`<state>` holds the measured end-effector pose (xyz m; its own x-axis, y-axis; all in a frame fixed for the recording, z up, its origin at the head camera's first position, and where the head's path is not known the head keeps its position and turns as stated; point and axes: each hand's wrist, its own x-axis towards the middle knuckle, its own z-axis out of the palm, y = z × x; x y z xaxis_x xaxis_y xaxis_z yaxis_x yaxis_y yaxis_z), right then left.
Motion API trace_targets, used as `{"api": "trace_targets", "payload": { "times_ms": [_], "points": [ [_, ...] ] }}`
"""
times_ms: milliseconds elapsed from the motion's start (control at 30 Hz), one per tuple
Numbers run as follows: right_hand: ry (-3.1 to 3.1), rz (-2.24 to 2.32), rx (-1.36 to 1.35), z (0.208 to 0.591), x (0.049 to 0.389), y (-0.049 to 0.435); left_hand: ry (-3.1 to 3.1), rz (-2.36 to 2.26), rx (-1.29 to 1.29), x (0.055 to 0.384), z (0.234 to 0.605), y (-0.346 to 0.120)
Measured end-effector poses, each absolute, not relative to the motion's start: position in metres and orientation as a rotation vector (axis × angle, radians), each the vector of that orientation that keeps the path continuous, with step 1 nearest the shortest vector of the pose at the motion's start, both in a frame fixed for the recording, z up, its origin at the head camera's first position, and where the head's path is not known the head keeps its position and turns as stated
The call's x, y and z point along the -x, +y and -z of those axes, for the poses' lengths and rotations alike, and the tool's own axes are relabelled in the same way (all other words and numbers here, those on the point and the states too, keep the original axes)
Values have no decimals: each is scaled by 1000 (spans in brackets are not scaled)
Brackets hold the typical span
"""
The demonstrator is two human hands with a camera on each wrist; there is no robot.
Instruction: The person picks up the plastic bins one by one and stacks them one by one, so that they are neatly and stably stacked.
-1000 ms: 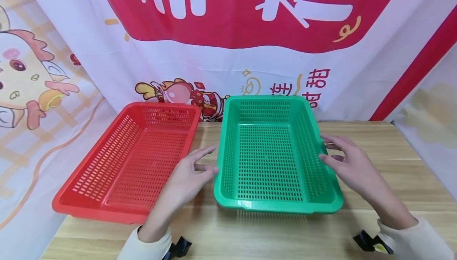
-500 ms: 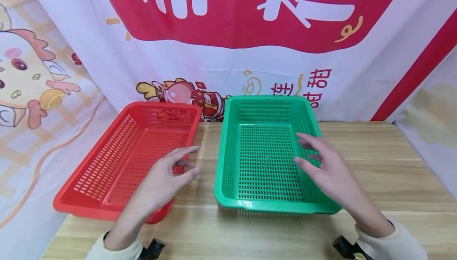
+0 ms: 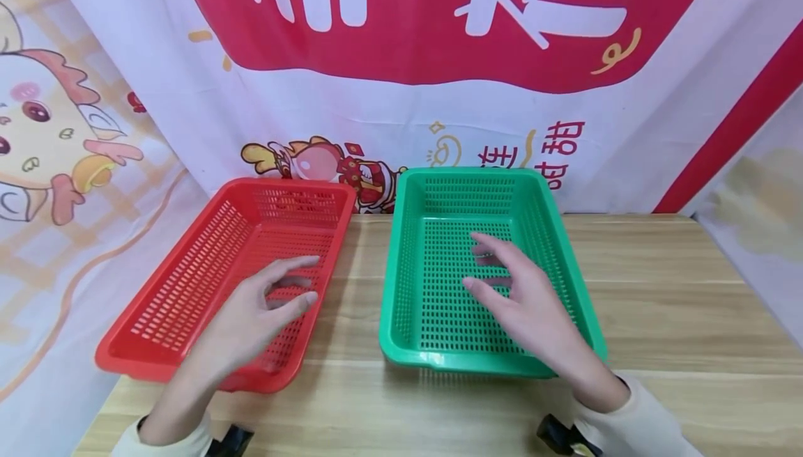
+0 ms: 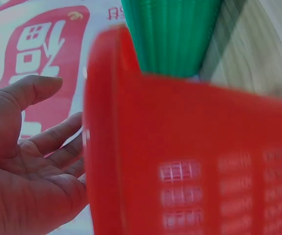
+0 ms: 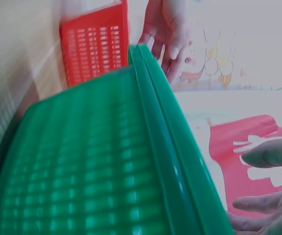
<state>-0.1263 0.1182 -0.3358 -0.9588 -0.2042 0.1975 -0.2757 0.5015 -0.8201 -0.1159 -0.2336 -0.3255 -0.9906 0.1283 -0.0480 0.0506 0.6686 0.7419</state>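
Observation:
A red perforated plastic basket [image 3: 113, 345] stands on the left of the table, and a green one of the same kind [image 3: 439, 359] stands right of it. My left hand [image 3: 251, 311] hovers over the red basket's right half, fingers loosely bent and holding nothing. In the left wrist view the red basket's rim [image 4: 104, 132] rises close beside that hand. Over the middle of the green basket is my right hand [image 3: 521, 300], thumb and fingers apart with nothing between them. The right wrist view shows the green rim [image 5: 165, 127] near its fingers.
The wooden table [image 3: 677, 297] extends right of the green basket, and a strip of it separates the two baskets. Behind stands a printed white and red cloth backdrop [image 3: 389, 102]. Another patterned cloth [image 3: 69, 248] hangs at the left.
Both hands have moved left: the left from beside the green basket's left edge to over the red basket, the right from the green basket's right rim to over its middle. The baskets stay put.

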Motion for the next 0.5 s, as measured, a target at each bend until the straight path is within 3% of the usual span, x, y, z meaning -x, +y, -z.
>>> {"api": "trace_targets", "payload": {
  "times_ms": [500],
  "points": [
    [-2581,-1729,-457,340,129,58,2875,-1120,-100,123,328,-298]
  ]
}}
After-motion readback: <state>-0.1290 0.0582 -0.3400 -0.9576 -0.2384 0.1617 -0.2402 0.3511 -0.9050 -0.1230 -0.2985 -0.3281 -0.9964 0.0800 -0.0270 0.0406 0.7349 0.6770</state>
